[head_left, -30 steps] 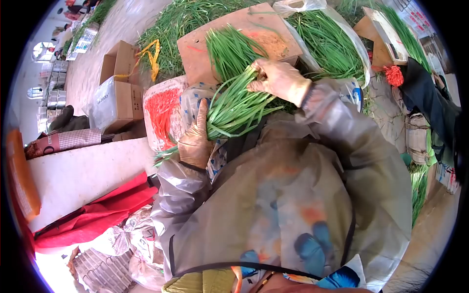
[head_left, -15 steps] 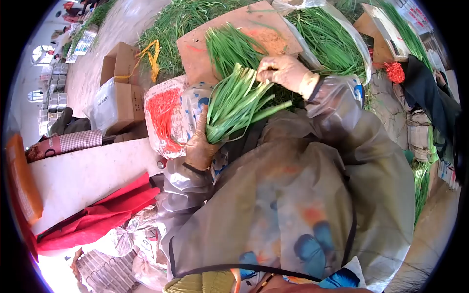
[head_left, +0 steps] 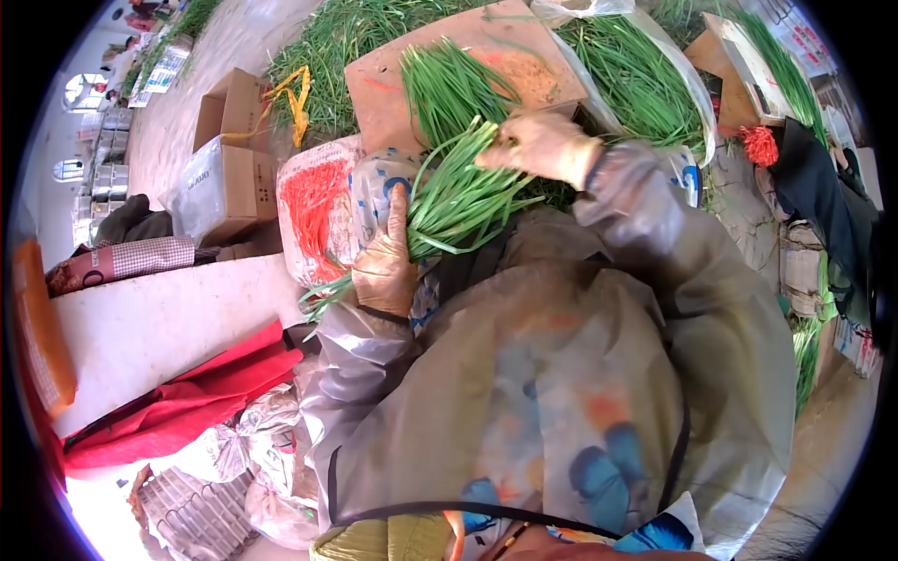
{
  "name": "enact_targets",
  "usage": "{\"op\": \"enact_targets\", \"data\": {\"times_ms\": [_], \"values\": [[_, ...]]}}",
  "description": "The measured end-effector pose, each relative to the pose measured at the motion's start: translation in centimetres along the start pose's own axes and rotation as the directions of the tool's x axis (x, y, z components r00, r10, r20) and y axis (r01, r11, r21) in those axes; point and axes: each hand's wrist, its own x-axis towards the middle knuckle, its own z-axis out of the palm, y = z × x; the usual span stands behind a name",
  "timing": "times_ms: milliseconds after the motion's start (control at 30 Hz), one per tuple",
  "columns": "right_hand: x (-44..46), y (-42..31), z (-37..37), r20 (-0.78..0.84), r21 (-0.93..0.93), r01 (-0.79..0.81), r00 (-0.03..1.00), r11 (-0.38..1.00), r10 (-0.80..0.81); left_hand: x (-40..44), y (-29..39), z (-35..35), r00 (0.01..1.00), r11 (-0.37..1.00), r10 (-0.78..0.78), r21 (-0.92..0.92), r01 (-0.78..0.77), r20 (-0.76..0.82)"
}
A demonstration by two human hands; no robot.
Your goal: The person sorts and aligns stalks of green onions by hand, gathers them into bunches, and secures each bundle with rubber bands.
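My gloved left hand (head_left: 385, 266) is wrapped round a bunch of long green stalks (head_left: 463, 201), thumb pointing up along its left side; leaf tips stick out below the hand. At the upper right end of this bunch is my gloved right hand (head_left: 543, 148), its fingers bent at the pale stalk ends. Whether it grips any stalk is hidden and slightly blurred. Just beyond, a second pile of green stalks (head_left: 454, 89) lies on a brown board (head_left: 379, 98). Red ties (head_left: 318, 210) lie on a pale bag left of my left hand.
An open cardboard box (head_left: 251, 192) stands at the left, with a yellow strap (head_left: 297, 107) beside it. A clear plastic bag of green stalks (head_left: 636, 84) lies at the upper right. A white board (head_left: 178, 327) and red cloth (head_left: 187, 397) are at the lower left.
The bunch has shifted from a fanned, more upright position to a slant, and leaf tips now show below my left hand. My right hand has moved slightly down.
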Motion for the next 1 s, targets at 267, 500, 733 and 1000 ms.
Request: {"op": "enact_targets", "data": {"times_ms": [267,500,733,1000], "values": [[2.0,2.8,1.3,-0.136,0.797,0.147,0.989,0.585,-0.063,0.0,1.0,-0.7,0.987,0.965,-0.138,-0.212,0.153,0.081],[-1.3,13.3,-4.5,-0.115,-0.059,-0.332,0.939,0.942,0.324,-0.4,-0.3,-0.6,0.948,0.938,-0.275,-0.170,0.302,0.162],[-3.3,-1.0,-0.4,-0.260,-0.276,0.444,0.819,0.853,-0.511,0.5,0.5,0.8,0.961,0.907,-0.222,-0.325,0.266,0.167],[-2.0,1.7,-5.0,-0.276,0.910,0.251,0.961,0.330,0.030,-2.2,-2.9,2.5,0.949,0.702,-0.161,-0.645,0.303,0.271]]}}
